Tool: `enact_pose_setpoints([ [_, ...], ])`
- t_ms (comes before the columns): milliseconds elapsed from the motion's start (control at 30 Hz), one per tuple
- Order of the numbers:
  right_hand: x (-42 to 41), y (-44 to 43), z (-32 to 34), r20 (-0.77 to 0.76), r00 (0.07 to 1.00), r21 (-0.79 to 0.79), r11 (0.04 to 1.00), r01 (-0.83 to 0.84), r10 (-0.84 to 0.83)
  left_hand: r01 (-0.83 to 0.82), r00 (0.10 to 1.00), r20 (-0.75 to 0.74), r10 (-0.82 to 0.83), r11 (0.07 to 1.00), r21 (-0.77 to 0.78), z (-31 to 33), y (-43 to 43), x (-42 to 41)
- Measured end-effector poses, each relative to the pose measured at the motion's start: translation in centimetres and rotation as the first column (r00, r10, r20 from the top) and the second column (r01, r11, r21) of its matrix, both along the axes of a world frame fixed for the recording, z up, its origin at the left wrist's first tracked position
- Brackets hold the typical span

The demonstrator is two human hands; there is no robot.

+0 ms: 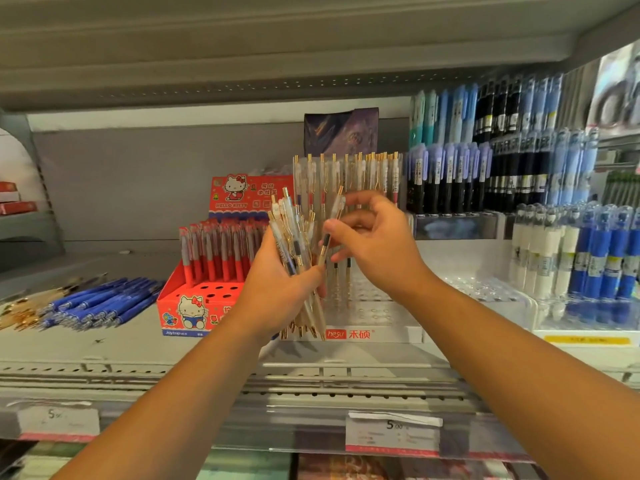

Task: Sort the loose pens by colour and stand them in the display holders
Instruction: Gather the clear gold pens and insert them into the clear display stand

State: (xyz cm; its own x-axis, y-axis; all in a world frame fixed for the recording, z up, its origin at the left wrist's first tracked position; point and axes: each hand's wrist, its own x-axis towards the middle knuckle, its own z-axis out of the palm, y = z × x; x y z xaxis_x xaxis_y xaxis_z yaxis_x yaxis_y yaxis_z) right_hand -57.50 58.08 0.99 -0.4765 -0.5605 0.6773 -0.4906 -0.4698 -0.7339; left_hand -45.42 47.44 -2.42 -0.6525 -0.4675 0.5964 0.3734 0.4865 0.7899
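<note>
My left hand [277,285] grips a bundle of clear pens with gold clips [294,237], held upright in front of the shelf. My right hand [377,244] pinches a single clear gold-clip pen [330,230] beside the bundle, tilted slightly. Behind both hands stands a white perforated display holder [374,317] with a row of the same clear pens [346,178] at its back. Loose blue pens [100,303] lie in a heap on the shelf at the left, with some gold-tipped pens [20,313] further left.
A red cartoon-cat box [207,289] of red pens stands left of the white holder. Clear racks of blue, black and white pens [571,251] fill the right. The upper shelf [277,46] hangs low overhead. Price tags [394,434] line the shelf edge.
</note>
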Motion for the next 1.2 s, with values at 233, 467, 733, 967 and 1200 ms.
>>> enact_pose_setpoints([
  [233, -0.4, 0.2, 0.4, 0.143, 0.989, -0.051, 0.998, 0.031, -0.024, -0.01, 1.0, 0.007, 0.01, 1.0, 0.019, 0.0, 0.0, 0.0],
  [467, -2.3, 0.3, 0.7, 0.174, 0.935, -0.14, 0.932, 0.334, -0.309, -0.061, 0.996, 0.068, 0.061, 0.998, -0.004, -0.1, -0.3, 0.0],
  [733, -3.4, -0.3, -0.1, -0.08, 0.861, 0.006, 0.864, 0.504, -0.502, -0.064, 0.997, 0.05, 0.062, 0.997, 0.04, -0.2, -0.2, 0.2],
  [967, -3.4, 0.0, -0.5, -0.123, 0.859, 0.047, 0.861, 0.506, -0.498, -0.076, 0.996, 0.047, 0.073, 0.996, 0.052, -0.2, -0.1, 0.3],
  [1200, -3.6, -0.2, -0.9, -0.17, 0.87, 0.135, 0.864, 0.486, -0.463, -0.089, 0.996, 0.028, 0.088, 0.994, 0.058, -0.3, -0.2, 0.3],
])
